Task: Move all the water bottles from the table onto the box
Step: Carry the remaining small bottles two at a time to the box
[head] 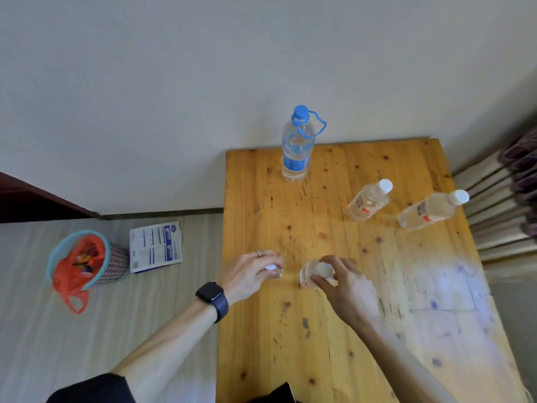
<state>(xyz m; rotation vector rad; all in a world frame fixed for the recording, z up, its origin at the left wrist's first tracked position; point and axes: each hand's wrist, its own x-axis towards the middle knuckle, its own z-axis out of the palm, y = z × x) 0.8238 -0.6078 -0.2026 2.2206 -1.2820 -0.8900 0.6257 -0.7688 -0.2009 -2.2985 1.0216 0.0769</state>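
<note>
On the wooden table (334,330) stand several clear water bottles. My left hand (247,274) is closed around the top of a small white-capped bottle (274,269) near the table's left edge. My right hand (345,283) grips another small white-capped bottle (309,276) just beside it. A tall bottle with a blue cap and blue label (296,146) stands at the far edge. Two more white-capped bottles (369,200) (430,210) stand at the right. A flat white box with blue print (155,247) lies on the floor left of the table.
A teal-rimmed basket (112,260) lined with an orange plastic bag sits on the floor left of the flat box. Slatted furniture (499,210) stands off the table's right side. The grey wall runs right behind the table. A dark watch is on my left wrist.
</note>
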